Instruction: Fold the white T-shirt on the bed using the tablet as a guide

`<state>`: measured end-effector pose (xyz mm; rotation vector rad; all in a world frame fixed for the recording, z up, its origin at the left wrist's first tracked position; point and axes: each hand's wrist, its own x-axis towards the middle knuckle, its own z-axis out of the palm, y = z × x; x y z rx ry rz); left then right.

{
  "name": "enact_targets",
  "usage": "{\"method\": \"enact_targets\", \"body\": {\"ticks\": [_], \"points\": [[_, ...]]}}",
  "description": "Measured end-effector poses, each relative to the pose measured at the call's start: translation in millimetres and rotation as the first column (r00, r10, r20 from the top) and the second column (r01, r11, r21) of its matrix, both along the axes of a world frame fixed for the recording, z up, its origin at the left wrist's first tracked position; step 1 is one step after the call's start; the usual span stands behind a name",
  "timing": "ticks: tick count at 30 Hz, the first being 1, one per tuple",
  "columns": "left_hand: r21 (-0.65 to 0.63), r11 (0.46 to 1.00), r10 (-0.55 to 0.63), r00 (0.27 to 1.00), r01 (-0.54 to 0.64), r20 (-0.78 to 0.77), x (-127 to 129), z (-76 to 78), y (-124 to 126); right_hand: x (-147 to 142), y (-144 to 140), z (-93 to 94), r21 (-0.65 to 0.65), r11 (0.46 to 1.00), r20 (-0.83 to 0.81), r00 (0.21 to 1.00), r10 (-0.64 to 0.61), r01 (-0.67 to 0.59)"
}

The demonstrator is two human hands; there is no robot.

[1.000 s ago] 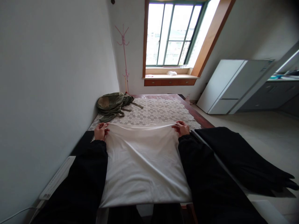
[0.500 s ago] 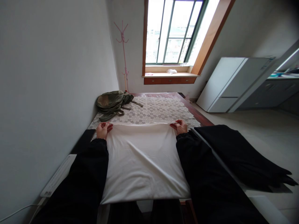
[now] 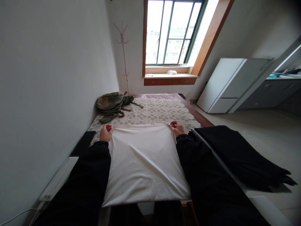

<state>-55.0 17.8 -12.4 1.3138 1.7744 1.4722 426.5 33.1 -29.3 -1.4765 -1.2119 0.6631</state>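
Pinching white cloth [image 3: 144, 160] far corners, left hand [image 3: 106, 133], right hand [image 3: 176, 128].

White cloth [image 3: 143, 160] far edge — earlier lifted — now lies flat.

Daylight pours through a tall window [image 3: 172, 33] with a wooden frame and sill in the far wall. White walls [image 3: 47, 69] enclose the room; a pink coat stand [image 3: 122, 53] occupies the corner. A white fridge [image 3: 231, 84] stands on the pale floor [image 3: 263, 131] to the right.
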Motion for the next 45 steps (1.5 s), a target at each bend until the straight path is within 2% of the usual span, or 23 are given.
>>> {"method": "enact_targets", "body": {"ticks": [5,7,10,12,15,18,23,28,33,36,42,45], "points": [[-0.05,0.989,-0.143,0.981,0.138,-0.129,6.8,19.9,-17.9,-5.3,-15.8,17.0,-0.003,0.992,0.142,0.982,0.122,-0.123],[-0.11,0.979,-0.196,0.946,0.173,-0.258,3.3,30.6,-34.3,-1.3,-33.3,23.5,-0.036,0.992,0.284,0.95,0.13,-0.124],[-0.259,0.957,-0.253,0.802,0.128,-0.541,-5.8,43.9,-72.1,7.9,-66.6,27.8,-0.18,0.983,0.596,0.791,0.139,-0.038],[-0.351,0.936,-0.272,0.715,0.04,-0.644,-10.6,50.1,-103.1,12.1,-85.5,28.2,-0.296,0.953,0.714,0.679,0.174,0.067],[-0.498,0.864,-0.326,0.678,-0.069,-0.659,-12.2,56.6,-150.9,12.0,-99.6,30.0,-0.414,0.891,0.764,0.604,0.229,0.185],[-0.604,0.792,-0.401,0.668,-0.091,-0.626,-7.9,60.5,-192.4,7.7,-100.2,35.1,-0.463,0.854,0.78,0.567,0.266,0.237],[-0.643,0.755,-0.428,0.647,-0.128,-0.631,-1.5,65.0,-239.2,3.1,-100.6,43.4,-0.472,0.853,0.791,0.534,0.297,0.224],[-0.655,0.746,-0.429,0.666,-0.12,-0.611,-6.0,65.5,-262.2,4.3,-104.3,45.6,-0.451,0.864,0.798,0.536,0.276,0.226],[-0.624,0.779,-0.456,0.63,-0.06,-0.629,-14.0,55.8,-271.3,6.6,-103.9,44.1,-0.429,0.86,0.799,0.56,0.219,0.276],[-0.617,0.785,-0.441,0.651,-0.055,-0.618,-18.3,54.1,-274.1,9.3,-103.8,43.5,-0.424,0.859,0.795,0.571,0.202,0.287],[-0.608,0.789,-0.39,0.698,-0.083,-0.601,-18.1,60.0,-285.6,12.2,-104.1,43.5,-0.422,0.857,0.789,0.585,0.188,0.294],[-0.644,0.758,-0.393,0.717,-0.101,-0.576,-13.2,58.7,-299.8,12.3,-107.7,42.0,-0.433,0.855,0.786,0.585,0.203,0.285]]}}
